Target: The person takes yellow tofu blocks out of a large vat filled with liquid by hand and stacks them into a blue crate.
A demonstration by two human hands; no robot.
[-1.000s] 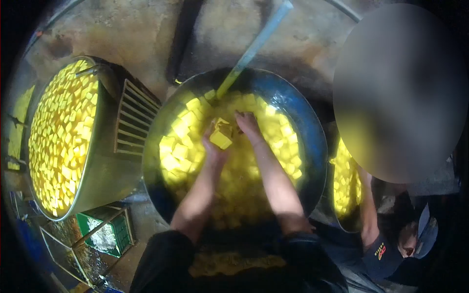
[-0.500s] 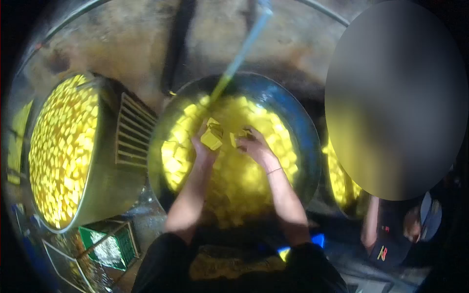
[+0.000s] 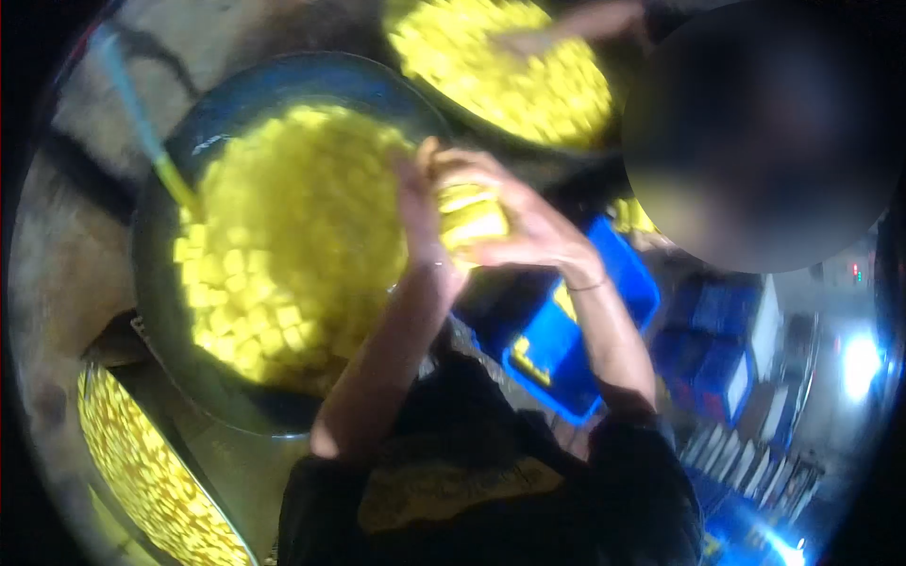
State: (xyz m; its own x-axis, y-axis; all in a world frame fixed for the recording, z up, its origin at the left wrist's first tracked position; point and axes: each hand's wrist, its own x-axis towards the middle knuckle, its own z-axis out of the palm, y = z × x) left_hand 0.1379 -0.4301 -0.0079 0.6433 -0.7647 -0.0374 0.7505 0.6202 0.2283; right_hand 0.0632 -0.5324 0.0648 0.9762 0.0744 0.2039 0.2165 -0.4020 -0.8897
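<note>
R hand (image 3: 538,226): fingers curved part-open round a small stack of yellow blocks (image 3: 472,215), thumb under, other fingers over the top, so grasping. L hand (image 3: 422,212): held upright against the stack's L side, fingers approx. straight; motion blur, can't tell how firmly they grip. Blocks sit betw. both palms, nr the R rim of the big round pan (image 3: 217,396).

Thin band (image 3: 587,285) on R wrist. Dark shirt (image 3: 510,509) w/ tan patch (image 3: 444,492) in front; marks on it too blurred to read.

Pan: yellow cubes (image 3: 236,283) in cloudy yellow liquid, blue pole (image 3: 137,108) leaning in, yellow at lower end. Blue bin (image 3: 566,354) below R forearm, some yellow pcs (image 3: 530,362) inside. Top: 2nd vessel of yellow cubes (image 3: 472,66), co-worker's hand (image 3: 524,42) over it. Lower L: another full vessel (image 3: 151,472). Far R: blue boxes (image 3: 708,349), stacked, any print illegible.
</note>
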